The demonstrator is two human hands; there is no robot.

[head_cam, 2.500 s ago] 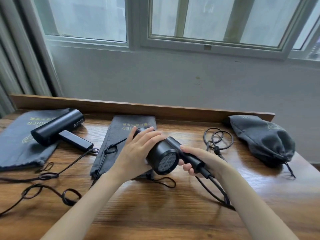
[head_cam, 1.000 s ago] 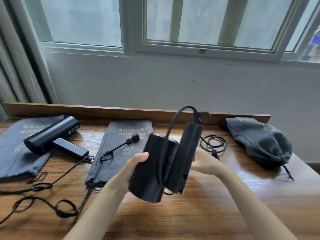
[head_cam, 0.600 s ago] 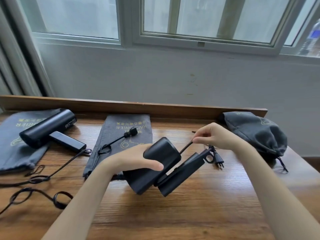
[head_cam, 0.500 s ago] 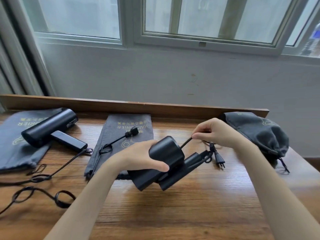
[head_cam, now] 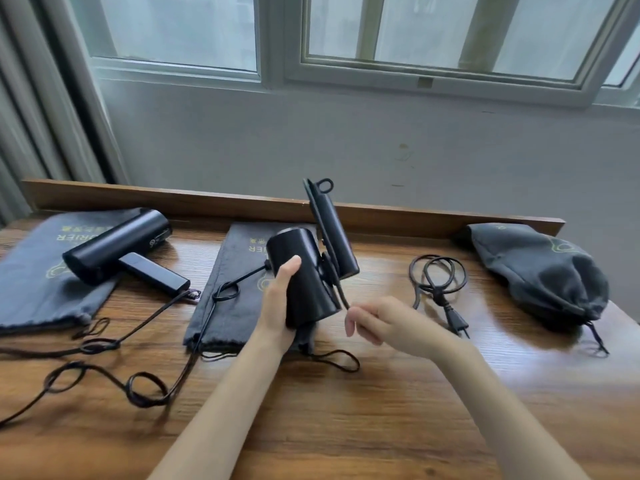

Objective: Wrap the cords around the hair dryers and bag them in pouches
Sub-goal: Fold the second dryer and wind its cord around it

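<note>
The step in hand looks like the cord wrap, and it looks just begun. The left hand (head_cam: 277, 306) grips the round body of a black hair dryer (head_cam: 304, 282), fingers and thumb curled round it. It holds the dryer up just over the right edge of the flat pouch (head_cam: 232, 306) in the middle of the table (head_cam: 346, 427). The dryer's handle sticks up. Its cord (head_cam: 337, 287) comes down from the top of the handle, past the joint, to the right hand (head_cam: 377, 322), just right of the flat pouch. That hand pinches the cord between thumb and fingertips.

Most of the cord is not wound on yet. The rest lies in loose loops (head_cam: 438, 278) on the wood to the right of the flat pouch, with the plug (head_cam: 457, 323) at the near end.

Left of the flat pouch a second hair dryer (head_cam: 114, 244) rests on another pouch (head_cam: 34, 282). Far to the right of the flat pouch sits a full pouch (head_cam: 540, 275) — one dryer is likely packed already.

Next, I think the right hand needs to carry the cord round the dryer, turn after turn, pulling it snug so no loop slips, while the left hand holds the dryer steady. The plug end will want tucking in. Only then can the dryer go into the flat pouch.
</note>
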